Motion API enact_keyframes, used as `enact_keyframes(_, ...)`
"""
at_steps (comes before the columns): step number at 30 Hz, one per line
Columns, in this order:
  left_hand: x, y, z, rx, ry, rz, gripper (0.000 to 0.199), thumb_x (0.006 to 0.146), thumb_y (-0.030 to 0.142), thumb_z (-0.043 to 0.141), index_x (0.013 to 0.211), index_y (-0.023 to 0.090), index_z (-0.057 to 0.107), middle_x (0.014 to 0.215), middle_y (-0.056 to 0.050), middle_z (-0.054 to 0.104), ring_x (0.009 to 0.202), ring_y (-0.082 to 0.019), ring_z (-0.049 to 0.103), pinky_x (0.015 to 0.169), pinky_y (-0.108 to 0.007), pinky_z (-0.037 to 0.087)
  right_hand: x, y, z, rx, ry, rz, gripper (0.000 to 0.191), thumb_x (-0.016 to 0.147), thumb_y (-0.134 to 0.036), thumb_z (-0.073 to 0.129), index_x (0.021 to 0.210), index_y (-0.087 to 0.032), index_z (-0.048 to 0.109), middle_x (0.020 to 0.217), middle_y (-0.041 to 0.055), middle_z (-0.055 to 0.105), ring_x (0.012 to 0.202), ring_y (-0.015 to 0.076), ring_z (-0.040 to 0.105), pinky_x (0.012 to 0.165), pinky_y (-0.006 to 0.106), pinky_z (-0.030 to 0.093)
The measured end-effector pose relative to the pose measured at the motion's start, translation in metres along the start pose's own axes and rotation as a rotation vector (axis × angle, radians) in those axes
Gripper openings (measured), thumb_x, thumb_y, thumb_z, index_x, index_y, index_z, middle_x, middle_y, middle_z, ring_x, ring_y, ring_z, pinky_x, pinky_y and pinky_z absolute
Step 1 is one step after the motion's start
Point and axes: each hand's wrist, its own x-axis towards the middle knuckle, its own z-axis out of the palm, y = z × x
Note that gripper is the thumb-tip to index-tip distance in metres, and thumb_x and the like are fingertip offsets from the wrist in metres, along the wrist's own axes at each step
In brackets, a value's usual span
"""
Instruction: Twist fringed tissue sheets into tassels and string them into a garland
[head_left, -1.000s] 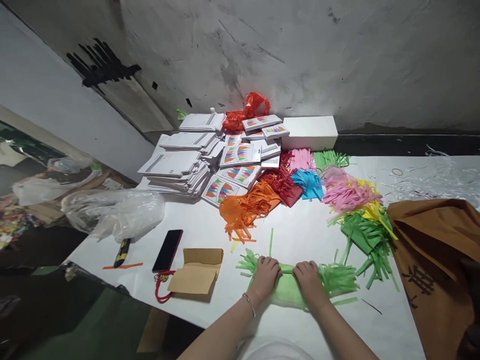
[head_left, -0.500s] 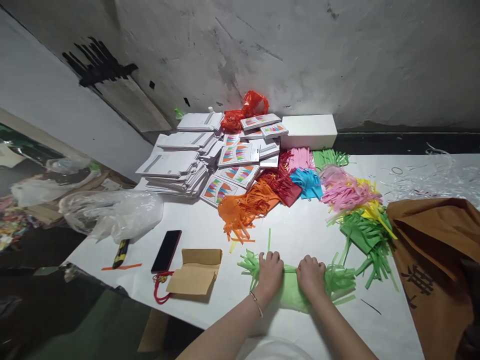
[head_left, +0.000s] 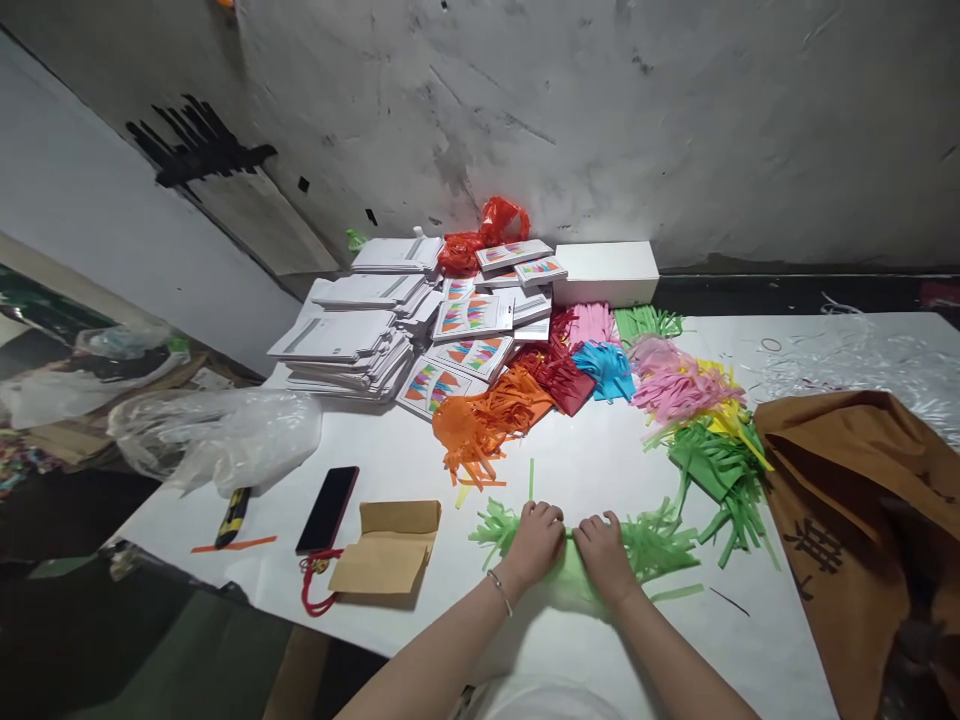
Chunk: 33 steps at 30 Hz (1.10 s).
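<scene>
A sheet of light green tissue paper (head_left: 574, 588), cut into fringe at both ends, lies on the white table in front of me. My left hand (head_left: 537, 543) has its fingers curled over the sheet's far edge. Close beside it, my right hand (head_left: 602, 552) grips the same edge, where a narrow rolled or folded band shows between the two hands. Fringe strips (head_left: 660, 540) spread out past my right hand, and more stick out left of my left hand. What the fingertips pinch underneath is hidden.
Fringed bundles in orange (head_left: 480, 420), red, blue, pink and green (head_left: 716, 465) lie beyond. White packets (head_left: 337, 335) are stacked at the back left. A phone (head_left: 328, 510), brown folded paper (head_left: 386, 565) and a cutter (head_left: 233, 517) sit left; a brown bag (head_left: 825, 470) stands right.
My hands have come closer together along the sheet's edge, the right one moving left. The view has shifted slightly.
</scene>
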Motion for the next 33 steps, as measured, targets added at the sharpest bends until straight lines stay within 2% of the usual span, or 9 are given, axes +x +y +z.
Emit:
enact_keyframes(4, -0.03, 0.015, 0.007, -0.106, 0.043, 0.109, 0.016, 0.092, 0.014, 0.059, 0.105, 0.019, 0.067, 0.118, -0.008, 0.067, 0.113, -0.023, 0.059, 0.098, -0.039, 0.047, 0.007, 0.023, -0.006, -0.007, 0.183, 0.084, 0.022, 0.097, -0.036, 0.062, 0.108, -0.017, 0.065, 0.106, 0.0036, 0.067, 0.09, 0.0164, 0.066, 0.085, 0.039, 0.056)
enact_keyframes(7, -0.047, 0.022, 0.014, -0.16, 0.104, 0.081, 0.034, 0.09, 0.012, 0.058, 0.123, 0.02, 0.061, 0.133, -0.012, 0.061, 0.122, -0.028, 0.055, 0.097, -0.043, 0.049, -0.003, 0.07, -0.03, -0.044, 0.406, 0.278, 0.024, 0.097, -0.037, 0.061, 0.109, -0.016, 0.064, 0.103, 0.0032, 0.067, 0.088, 0.0163, 0.066, 0.081, 0.038, 0.056)
enact_keyframes(11, -0.051, 0.024, 0.018, -0.237, 0.193, 0.04, 0.041, 0.089, 0.01, 0.056, 0.127, 0.022, 0.06, 0.136, -0.012, 0.06, 0.127, -0.032, 0.052, 0.099, -0.051, 0.048, -0.047, 0.144, -0.091, -0.133, 0.75, 0.53, 0.027, 0.1, -0.042, 0.055, 0.103, -0.016, 0.063, 0.091, 0.001, 0.064, 0.076, 0.0134, 0.062, 0.07, 0.031, 0.053)
enact_keyframes(14, -0.05, 0.028, 0.011, -0.319, 0.272, 0.024, 0.032, 0.091, 0.012, 0.052, 0.118, 0.022, 0.066, 0.131, -0.013, 0.063, 0.123, -0.033, 0.056, 0.098, -0.054, 0.048, -0.091, 0.162, -0.144, -0.22, 0.889, 0.556, 0.042, 0.104, -0.042, 0.04, 0.096, -0.011, 0.067, 0.084, 0.01, 0.065, 0.077, 0.0216, 0.062, 0.071, 0.038, 0.049)
enact_keyframes(16, -0.049, 0.036, -0.003, -0.391, 0.323, 0.011, 0.026, 0.094, 0.016, 0.049, 0.11, 0.021, 0.07, 0.122, -0.014, 0.067, 0.114, -0.03, 0.061, 0.094, -0.05, 0.051, -0.118, 0.146, -0.17, -0.241, 0.818, 0.47, 0.04, 0.1, -0.042, 0.046, 0.094, -0.013, 0.072, 0.085, 0.0135, 0.069, 0.083, 0.026, 0.063, 0.081, 0.043, 0.047)
enact_keyframes(20, -0.043, 0.071, -0.062, -0.557, 0.358, 0.003, 0.031, 0.101, 0.023, 0.043, 0.114, 0.022, 0.071, 0.109, -0.012, 0.07, 0.103, -0.024, 0.063, 0.087, -0.038, 0.053, -0.141, 0.065, -0.189, -0.145, 0.454, 0.133, 0.029, 0.098, -0.03, 0.049, 0.113, -0.033, 0.073, 0.098, 0.0003, 0.076, 0.097, 0.0202, 0.068, 0.102, 0.039, 0.042)
enact_keyframes(23, -0.033, 0.104, -0.111, -0.987, 0.126, -0.016, 0.022, 0.094, 0.034, 0.059, 0.101, 0.024, 0.077, 0.104, -0.009, 0.073, 0.1, -0.025, 0.062, 0.091, -0.037, 0.047, -0.13, 0.002, -0.188, -0.04, 0.333, -0.063, 0.042, 0.098, -0.018, 0.046, 0.135, -0.033, 0.061, 0.111, 0.0016, 0.076, 0.106, 0.0211, 0.067, 0.109, 0.043, 0.037)
enact_keyframes(27, -0.028, 0.126, -0.137, -1.527, -0.35, -0.242, 0.032, 0.068, 0.046, 0.084, 0.068, 0.015, 0.073, 0.066, -0.003, 0.066, 0.062, -0.015, 0.052, 0.064, -0.028, 0.042, -0.106, -0.048, -0.186, 0.34, 0.505, 0.22, 0.029, 0.091, -0.02, 0.062, 0.114, -0.036, 0.073, 0.089, 0.001, 0.076, 0.089, 0.0225, 0.069, 0.101, 0.047, 0.042)
enact_keyframes(33, -0.052, 0.13, -0.118, -1.691, -0.257, -0.349, 0.043, 0.064, 0.051, 0.086, 0.067, 0.016, 0.061, 0.057, 0.006, 0.048, 0.052, -0.008, 0.036, 0.053, -0.021, 0.03, -0.096, -0.1, -0.171, 0.679, 0.606, 0.526, 0.02, 0.096, -0.031, 0.056, 0.098, -0.028, 0.076, 0.09, 0.0052, 0.072, 0.087, 0.0208, 0.069, 0.076, 0.031, 0.057)
